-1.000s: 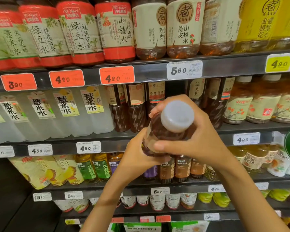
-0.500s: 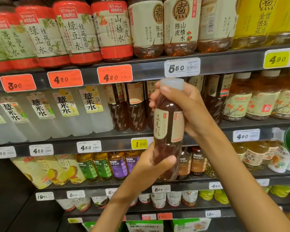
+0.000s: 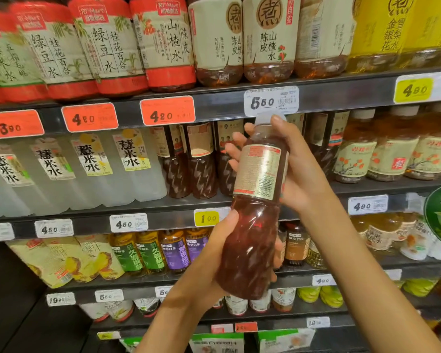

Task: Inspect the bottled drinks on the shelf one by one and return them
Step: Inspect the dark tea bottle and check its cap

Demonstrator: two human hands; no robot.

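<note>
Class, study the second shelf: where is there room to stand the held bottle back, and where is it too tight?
One likely slot: behind the held bottle, between the left dark bottles and the right dark bottles; the right hand hides most of it. The white bottles and the top-shelf bottles stand packed.

Your two forearms showed bare from the lower edge of the view up to the wrists, with no sleeve on either. Your left hand (image 3: 214, 256) wore no glove, ring or band on the part that showed, and your right hand (image 3: 294, 171) was just as bare, its wrist free of a watch or bracelet. Your fingernails looked short and unpainted, though the blur left finer detail unclear.
</note>
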